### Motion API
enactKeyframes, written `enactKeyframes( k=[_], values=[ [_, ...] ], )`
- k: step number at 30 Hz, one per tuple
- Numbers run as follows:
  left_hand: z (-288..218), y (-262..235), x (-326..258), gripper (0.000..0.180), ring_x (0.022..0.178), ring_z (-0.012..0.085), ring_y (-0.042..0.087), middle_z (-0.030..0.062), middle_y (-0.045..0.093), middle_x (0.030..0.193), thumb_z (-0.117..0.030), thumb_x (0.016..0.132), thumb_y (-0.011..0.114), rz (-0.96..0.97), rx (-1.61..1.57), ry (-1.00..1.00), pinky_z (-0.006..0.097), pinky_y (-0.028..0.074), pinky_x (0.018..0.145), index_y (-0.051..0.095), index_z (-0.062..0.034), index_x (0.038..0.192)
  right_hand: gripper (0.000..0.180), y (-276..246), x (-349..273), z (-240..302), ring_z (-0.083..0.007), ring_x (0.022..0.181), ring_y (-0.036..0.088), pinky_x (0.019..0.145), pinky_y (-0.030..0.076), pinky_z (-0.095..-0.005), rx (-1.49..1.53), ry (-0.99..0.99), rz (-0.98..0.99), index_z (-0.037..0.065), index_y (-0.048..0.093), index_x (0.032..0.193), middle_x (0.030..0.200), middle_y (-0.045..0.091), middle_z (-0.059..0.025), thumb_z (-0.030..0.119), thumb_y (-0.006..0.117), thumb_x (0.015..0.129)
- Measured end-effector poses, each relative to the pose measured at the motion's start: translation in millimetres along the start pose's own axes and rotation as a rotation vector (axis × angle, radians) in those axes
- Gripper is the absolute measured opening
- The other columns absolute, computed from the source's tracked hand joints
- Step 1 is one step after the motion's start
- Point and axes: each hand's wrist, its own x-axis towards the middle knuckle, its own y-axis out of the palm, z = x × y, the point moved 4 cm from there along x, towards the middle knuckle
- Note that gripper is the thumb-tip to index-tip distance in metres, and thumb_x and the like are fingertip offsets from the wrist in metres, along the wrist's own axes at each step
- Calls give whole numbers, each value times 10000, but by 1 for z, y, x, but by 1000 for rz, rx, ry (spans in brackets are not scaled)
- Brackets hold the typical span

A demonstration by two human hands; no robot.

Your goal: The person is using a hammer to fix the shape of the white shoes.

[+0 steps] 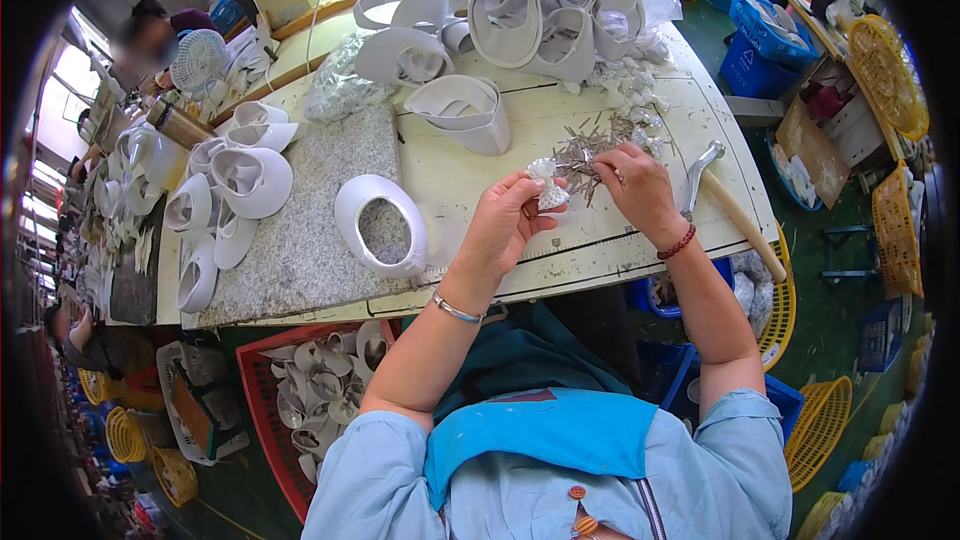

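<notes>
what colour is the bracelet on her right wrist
Dark red beads, on the bracelet by the right hand; head view.

Speckled stone slab (300, 230); wooden-handled metal hammer (735, 210); glossy white visor (380, 223); lacy bow (547, 183).

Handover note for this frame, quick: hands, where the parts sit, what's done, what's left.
Left hand: pinching a small white bow above the table.
Right hand: fingertips in the pile of thin metal pins; whether it grips one cannot be told.
Parts: one white visor piece lies on the grey stone slab, unattended. More visor pieces are stacked at the table's far side and to the left. Hammer lies right of the right hand, untouched.
Done: bow picked up.
Left: the bow is not on any visor; the hammer has yet to be used.
</notes>
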Motion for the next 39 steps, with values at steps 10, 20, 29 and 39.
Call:
enactKeyframes(
  k=[10, 20, 29, 39],
  values=[
    [1, -4, -11, 134, 737, 83, 614, 14, 686, 910, -95, 915, 647, -122, -24, 28, 216, 520, 599, 667, -56, 1042, 145, -2, 0, -3, -279, 695, 636, 662, 494, -369, 250, 134, 69, 18, 699, 880, 765, 665, -114, 162, 685, 861],
    [8, -9, -15, 147, 745, 133, 667, 66, 689, 900, -87, 923, 633, -128, -43, 79, 235, 550, 587, 647, -20, 1053, 120, -10, -15, 58, -122, 587, 628, 533, 487, -248, 586, 195, 76, -2, 623, 1009, 739, 672, -76, 87, 613, 929],
    [7, -6, -17, 139, 807, 174, 689, 77, 693, 932, -104, 939, 615, -87, -112, 107, 276, 612, 662, 650, -9, 1033, 125, 4, -12, 63, -94, 595, 619, 538, 483, -240, 685, 304, 84, -16, 695, 943, 705, 666, -55, 91, 677, 882],
    [11, -5, -20, 137, 843, 151, 668, 66, 687, 922, -117, 946, 606, -62, -210, 118, 309, 619, 705, 679, -15, 1001, 135, 9, -9, 64, -72, 560, 545, 530, 442, -237, 636, 264, 179, -23, 692, 916, 669, 642, -66, 104, 673, 876]
  ],
)
